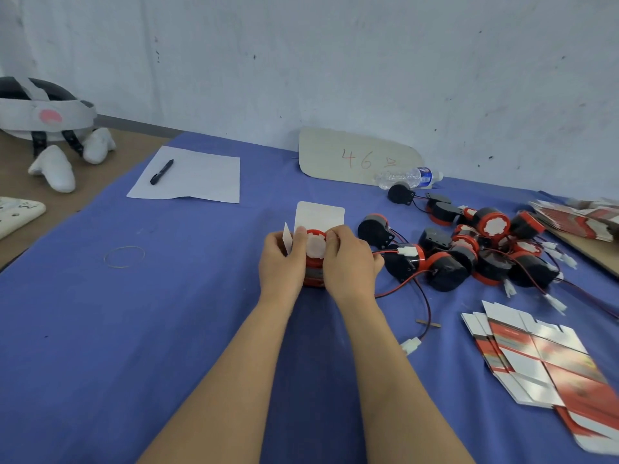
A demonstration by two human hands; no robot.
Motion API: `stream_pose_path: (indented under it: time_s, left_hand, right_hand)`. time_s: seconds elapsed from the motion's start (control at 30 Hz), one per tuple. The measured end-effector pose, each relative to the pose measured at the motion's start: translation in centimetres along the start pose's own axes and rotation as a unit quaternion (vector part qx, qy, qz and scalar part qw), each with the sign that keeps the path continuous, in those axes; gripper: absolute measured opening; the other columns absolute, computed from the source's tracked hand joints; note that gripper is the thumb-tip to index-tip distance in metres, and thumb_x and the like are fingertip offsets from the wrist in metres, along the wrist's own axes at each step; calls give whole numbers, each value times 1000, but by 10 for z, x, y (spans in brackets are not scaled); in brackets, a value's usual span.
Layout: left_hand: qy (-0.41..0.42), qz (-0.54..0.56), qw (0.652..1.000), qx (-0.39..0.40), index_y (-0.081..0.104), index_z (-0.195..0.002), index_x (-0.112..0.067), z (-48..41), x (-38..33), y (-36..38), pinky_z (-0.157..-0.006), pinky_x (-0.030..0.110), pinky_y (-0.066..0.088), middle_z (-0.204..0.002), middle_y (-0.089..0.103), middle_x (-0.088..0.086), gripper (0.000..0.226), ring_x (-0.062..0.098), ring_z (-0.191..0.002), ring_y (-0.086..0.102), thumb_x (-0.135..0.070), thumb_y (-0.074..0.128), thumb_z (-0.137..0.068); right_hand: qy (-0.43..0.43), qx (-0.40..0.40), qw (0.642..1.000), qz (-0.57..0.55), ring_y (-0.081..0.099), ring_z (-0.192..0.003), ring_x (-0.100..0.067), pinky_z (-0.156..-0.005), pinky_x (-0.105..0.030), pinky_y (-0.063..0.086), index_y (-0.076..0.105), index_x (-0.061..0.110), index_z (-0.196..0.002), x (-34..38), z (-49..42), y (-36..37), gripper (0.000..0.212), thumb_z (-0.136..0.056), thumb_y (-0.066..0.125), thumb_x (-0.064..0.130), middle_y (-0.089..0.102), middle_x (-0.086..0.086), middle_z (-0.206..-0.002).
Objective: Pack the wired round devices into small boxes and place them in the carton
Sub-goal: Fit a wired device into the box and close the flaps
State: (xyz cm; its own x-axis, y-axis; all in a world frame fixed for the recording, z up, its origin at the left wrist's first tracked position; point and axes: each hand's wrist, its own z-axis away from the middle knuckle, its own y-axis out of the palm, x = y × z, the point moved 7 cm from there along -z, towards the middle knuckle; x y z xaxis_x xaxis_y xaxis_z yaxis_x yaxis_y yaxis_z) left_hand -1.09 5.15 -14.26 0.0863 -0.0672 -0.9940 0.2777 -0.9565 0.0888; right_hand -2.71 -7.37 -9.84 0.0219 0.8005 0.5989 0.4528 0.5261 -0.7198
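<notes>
- Head view: red handwriting on a rounded cardboard piece (358,159) against the wall reads "46", followed by a mark I cannot make out.
- A clear water bottle (408,177) lies just in front of that cardboard; its blue label is too small to read.
- Printing on the flat box blanks (536,356), fanned out at near right, is red and white but blurred; a second stack (582,219) sits at the far right edge.
- Left hand (281,259) and right hand (351,259) both grip the small box (318,217) at mid-table, fingers wrapped round its sides, thumbs at its mouth.
- The box's white top flap stands open behind the hands — a narrow side flap sticks up by the left thumb.
- One round device (316,244) sits in the box mouth, red rim and white face up, between the two thumbs.
- A red-and-black wire runs out from under the right hand to a white connector (410,252).
- Just right of the hands lies the pile of devices (469,249), black bodies with red rims, wires tangled across the blue cloth (134,329).
- Farther left: a paper sheet (191,177) with a black pen (161,171) on it, and a rubber band (124,256) nearer.
- At far left, off the cloth, rests a white headset (43,112) with two white controllers (53,167).
</notes>
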Motion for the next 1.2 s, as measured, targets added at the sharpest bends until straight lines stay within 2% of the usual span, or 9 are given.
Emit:
stream_pose_path:
  time_s: [0.33,0.5,0.6,0.7,0.83,0.87,1.0,1.1,1.2]
  left_hand:
    - [-28,45,998,20,50,-101,-19,1,0,4,-60,19,45,-97,60,-5,14,7,-82,59,-31,52,-95]
    - [-3,22,1000,21,45,-107,-21,0,-2,5,-59,14,43,-94,55,-13,9,-1,-81,55,-26,46,-99]
    - [-2,9,1000,21,42,-108,-25,-1,-1,5,-57,13,41,-92,52,-17,9,-3,-79,54,-25,45,-100]
    - [0,2,1000,22,39,-111,-27,-1,-1,6,-61,17,43,-93,50,-18,13,-1,-80,54,-23,44,-99]
    - [4,0,999,37,41,-112,-21,2,-1,11,-81,34,53,-107,59,-2,19,14,-92,61,-26,50,-97]
    - [6,-14,999,41,42,-113,-19,3,-1,12,-81,33,53,-109,60,0,21,15,-92,61,-25,52,-96]
    - [14,-77,997,15,41,-129,-19,5,-1,8,-59,11,39,-91,52,-18,35,-3,-76,52,-12,46,-95]
    - [11,-82,997,4,45,-123,-21,5,-2,7,-55,11,36,-96,54,-11,32,-2,-75,51,-9,46,-93]
    - [26,-101,994,-6,47,-113,-23,8,-5,7,-50,8,39,-92,53,-12,25,1,-74,52,-9,49,-92]
  right_hand:
    - [7,0,998,66,48,-102,-22,-89,-39,26,59,16,-102,-1,-2,-1,31,-102,32,31,61,-4,-96]
    - [11,-31,998,46,49,-98,-22,-91,-37,23,54,17,-100,1,0,-2,23,-100,40,34,63,-3,-94]
    - [12,-33,998,51,49,-97,-22,-90,-37,23,56,16,-97,1,0,-3,25,-100,40,35,63,-4,-94]
    - [15,-30,997,64,49,-99,-22,-92,-38,24,58,16,-96,0,-2,-2,28,-100,39,36,63,-4,-94]
    - [23,-28,997,61,48,-99,-22,-84,-37,21,61,17,-95,-2,-2,-2,28,-98,42,37,57,-2,-100]
    - [26,-24,998,55,48,-101,-22,-85,-37,22,62,17,-97,-3,-2,-1,27,-98,44,38,54,-2,-104]
    - [38,-53,998,-13,41,-114,-24,-94,-35,29,64,19,-108,-14,-1,-13,22,-93,55,32,47,-4,-122]
    - [75,-108,989,-63,40,-119,-31,-96,-35,35,59,13,-119,-32,-3,-40,26,-95,52,18,44,-12,-131]
    - [118,-68,989,-56,51,-111,-29,-85,-38,46,53,11,-124,-43,-6,-49,30,-96,47,18,54,-13,-124]
